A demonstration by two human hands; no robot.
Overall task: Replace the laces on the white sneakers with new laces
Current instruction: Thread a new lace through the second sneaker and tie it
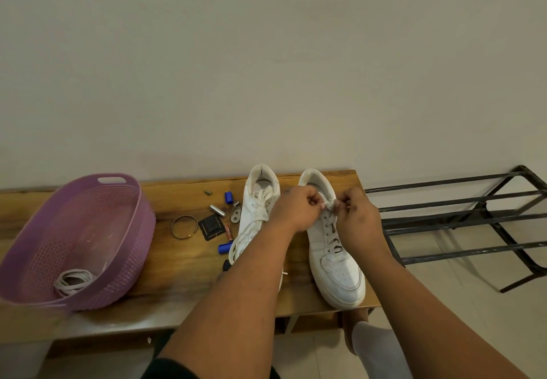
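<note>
Wooden desk point(183, 260) against a plain wall. On it: purple perforated basket point(124, 230), twisted metal bangle point(184, 227), black square pad point(210, 226), blue caps point(228, 197), silver cylinder point(217, 210). Beside the desk: black metal rack point(461, 221) on the floor.

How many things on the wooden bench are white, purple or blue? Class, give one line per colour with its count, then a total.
White: 3, left sneaker, right sneaker, coiled laces in the basket
Purple: 1, basket
Blue: 2, small cylinders
Total: 6
</note>
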